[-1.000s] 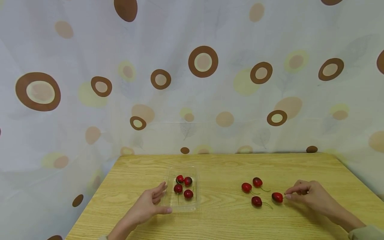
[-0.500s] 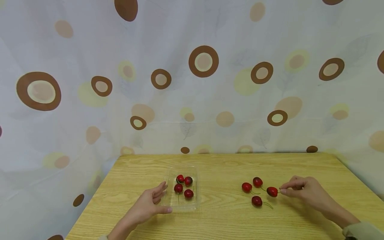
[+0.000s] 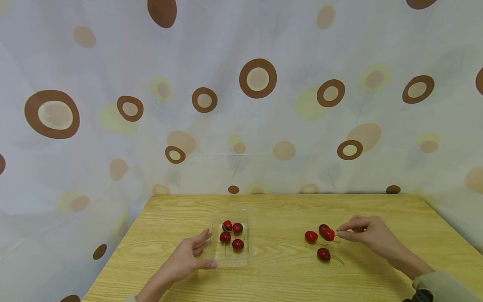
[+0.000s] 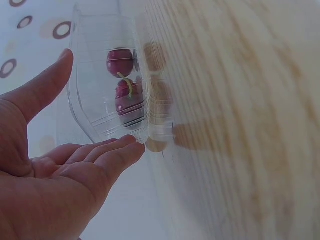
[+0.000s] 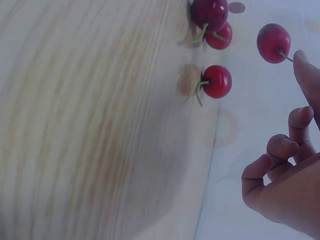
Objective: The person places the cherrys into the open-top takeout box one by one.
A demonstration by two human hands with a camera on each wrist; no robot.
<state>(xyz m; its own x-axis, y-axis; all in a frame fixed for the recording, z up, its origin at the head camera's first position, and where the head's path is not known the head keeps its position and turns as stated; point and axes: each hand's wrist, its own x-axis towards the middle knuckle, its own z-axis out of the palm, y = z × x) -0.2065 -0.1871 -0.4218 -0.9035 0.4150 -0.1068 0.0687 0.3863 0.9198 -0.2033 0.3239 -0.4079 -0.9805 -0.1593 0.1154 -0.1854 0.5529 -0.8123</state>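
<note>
A clear plastic container (image 3: 229, 256) stands left of the table's middle with several dark red cherries (image 3: 237, 244) in it. My left hand (image 3: 184, 259) rests at its near left corner, fingers along the left side and thumb by the front; the left wrist view shows those fingers extended against the clear wall. To the right, my right hand (image 3: 371, 238) pinches the green stem of a cherry (image 5: 273, 43) between thumb and forefinger. That cherry is raised off the table and, in the head view, overlaps another cherry (image 3: 323, 228) behind it.
Two more stemmed cherries lie on the wooden table (image 3: 279, 277): a bright red cherry (image 3: 311, 237) at the left and a darker cherry (image 3: 323, 254) nearer the front. A patterned curtain (image 3: 286, 105) hangs behind the table's back edge.
Holding the cherry by its stem, my right hand has lifted it and moved left and away from me, over the other cherries. My left hand stays at the container.
</note>
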